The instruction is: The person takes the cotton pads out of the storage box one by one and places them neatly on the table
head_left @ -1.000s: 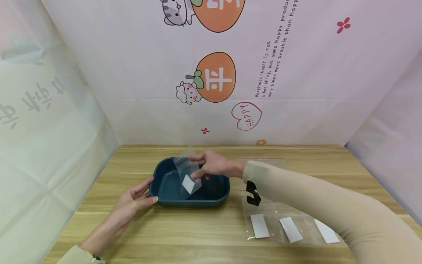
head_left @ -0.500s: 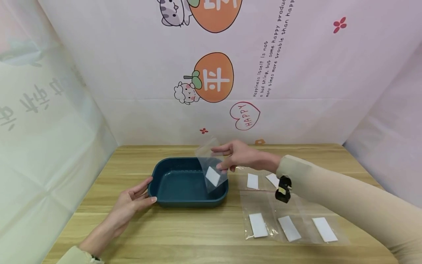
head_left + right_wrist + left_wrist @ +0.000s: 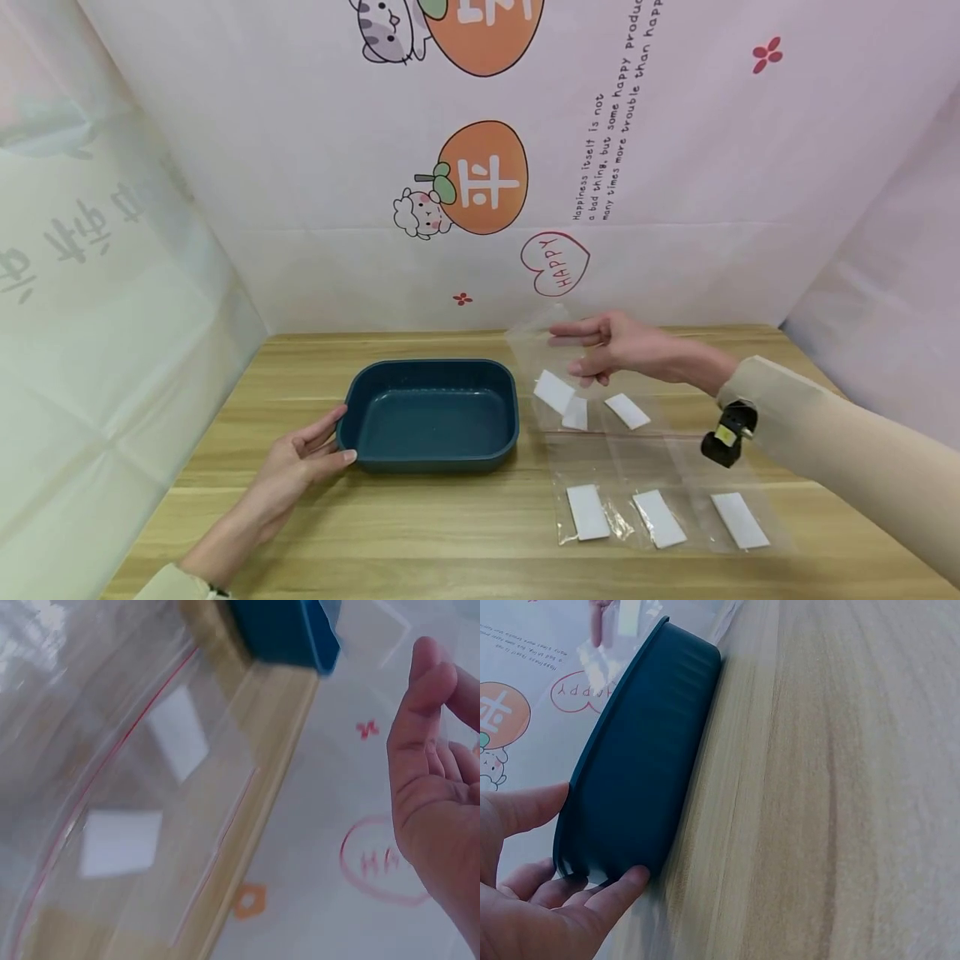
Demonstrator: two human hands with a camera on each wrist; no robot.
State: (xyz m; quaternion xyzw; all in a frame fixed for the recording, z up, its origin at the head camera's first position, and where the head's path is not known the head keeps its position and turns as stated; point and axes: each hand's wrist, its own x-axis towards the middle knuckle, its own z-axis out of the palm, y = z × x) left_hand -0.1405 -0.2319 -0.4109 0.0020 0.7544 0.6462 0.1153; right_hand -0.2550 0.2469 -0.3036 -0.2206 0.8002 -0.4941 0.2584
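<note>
A dark teal rectangular bin [image 3: 427, 417] stands upright on the wooden table. At its left end, my left hand [image 3: 300, 462] holds it, with the thumb at the rim and the fingers against the outer wall, as the left wrist view shows. My right hand [image 3: 626, 346] pinches a clear plastic bag [image 3: 536, 346] between thumb and fingers, held up to the right of the bin. A white rectangular piece [image 3: 555, 392] shows in that bag. Beneath it lie more clear bags [image 3: 645, 462], several with white rectangles like this one [image 3: 588, 512].
The wooden table [image 3: 420, 533] reaches back to a printed white cloth [image 3: 337, 267]. Similar cloth hangs at both sides. A black camera [image 3: 723, 437] is strapped to the right wrist. The laid-out bags overlap on the table's right side.
My right hand has carried the bag from over the bin to the right, above the bags on the table. My left hand and the bin have stayed in place.
</note>
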